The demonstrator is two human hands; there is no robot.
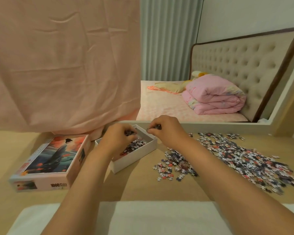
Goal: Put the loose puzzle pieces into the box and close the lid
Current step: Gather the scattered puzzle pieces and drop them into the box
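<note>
Starting at the left, we're looking at a pink sheet hanging down and hiding whatever's behind it, with its hem bunching on the table. In front of it the lid is lying picture-up. The print on its near side is too blurry for us to read past "1000". Just right of that the white box is sitting open at an angle with a layer of pieces inside, though our left arm is covering a good chunk of it. Our left hand is hovering over the box, fingers curled round a small clump of pieces. Our right hand is over the far corner, pinching a few between thumb and fingertips. We can't tell how many each is holding. Further right the loose puzzle pieces are lying scattered over the table, the right forearm hiding part of them. Behind, a folded pink quilt is sitting on a bed against a tufted headboard.
</note>
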